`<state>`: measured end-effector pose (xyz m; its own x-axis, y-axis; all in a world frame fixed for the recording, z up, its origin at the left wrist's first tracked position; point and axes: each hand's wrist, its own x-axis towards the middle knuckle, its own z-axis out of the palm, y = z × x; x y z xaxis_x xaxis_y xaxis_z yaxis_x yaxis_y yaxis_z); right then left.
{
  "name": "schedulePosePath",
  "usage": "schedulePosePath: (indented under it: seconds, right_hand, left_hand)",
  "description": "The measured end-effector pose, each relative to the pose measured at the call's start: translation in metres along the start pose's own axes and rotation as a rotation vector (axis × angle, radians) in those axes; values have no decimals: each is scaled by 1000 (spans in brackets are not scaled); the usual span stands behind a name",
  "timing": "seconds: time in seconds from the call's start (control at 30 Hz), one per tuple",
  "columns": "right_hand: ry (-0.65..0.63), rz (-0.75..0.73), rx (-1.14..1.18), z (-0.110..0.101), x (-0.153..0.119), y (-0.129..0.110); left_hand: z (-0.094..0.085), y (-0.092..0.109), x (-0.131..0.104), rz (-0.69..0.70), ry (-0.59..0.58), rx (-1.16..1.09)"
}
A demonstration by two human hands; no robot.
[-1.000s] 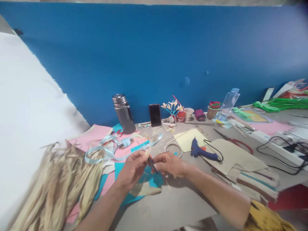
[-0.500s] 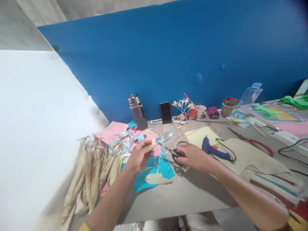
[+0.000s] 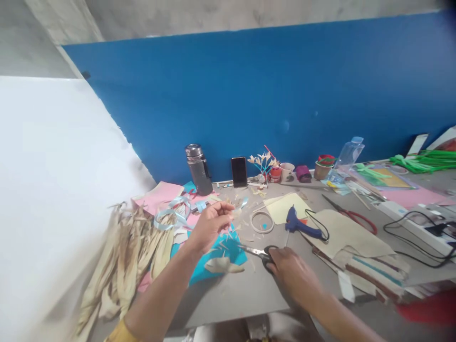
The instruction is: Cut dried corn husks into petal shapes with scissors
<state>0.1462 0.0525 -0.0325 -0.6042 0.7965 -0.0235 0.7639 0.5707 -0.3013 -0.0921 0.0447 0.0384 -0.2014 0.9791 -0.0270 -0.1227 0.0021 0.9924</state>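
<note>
My left hand (image 3: 210, 225) is raised over the cluttered table with its thumb and fingers pinched together. At its fingertips a small pale piece of corn husk (image 3: 235, 214) shows, partly blurred. Lower and to the right, my right hand (image 3: 290, 266) grips black-handled scissors (image 3: 253, 250), whose blades point left near the table. A blue sheet (image 3: 233, 240) lies under and beside my left hand, strewn with thin cuttings. On its lower part rests a larger cut husk piece (image 3: 223, 266).
Dried corn husks (image 3: 124, 256) are heaped at the left. A thermos (image 3: 198, 171) and a phone (image 3: 239, 172) stand at the back beside husk flowers (image 3: 263, 162). Right of centre are a tape roll (image 3: 261, 222), a blue glue gun (image 3: 302, 225), red-handled scissors (image 3: 352, 216) and a power strip (image 3: 415, 225).
The scissors in my right hand have moved down and away from the husk piece at my left fingertips. My left hand stays raised. The view has shifted somewhat to the right.
</note>
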Motion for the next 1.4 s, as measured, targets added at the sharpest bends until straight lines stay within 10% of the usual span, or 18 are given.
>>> schedulePosePath:
  seconds: [0.2, 0.47, 1.4]
  right_hand:
    - [207, -108, 482, 19, 5, 18]
    - [-19, -141, 1220, -29, 38, -12]
    - [46, -117, 1425, -51, 50, -16]
  left_hand:
    - [14, -6, -5, 17, -44, 79]
    - [35, -12, -25, -26, -158, 88]
    - [46, -29, -19, -246, -305, -567]
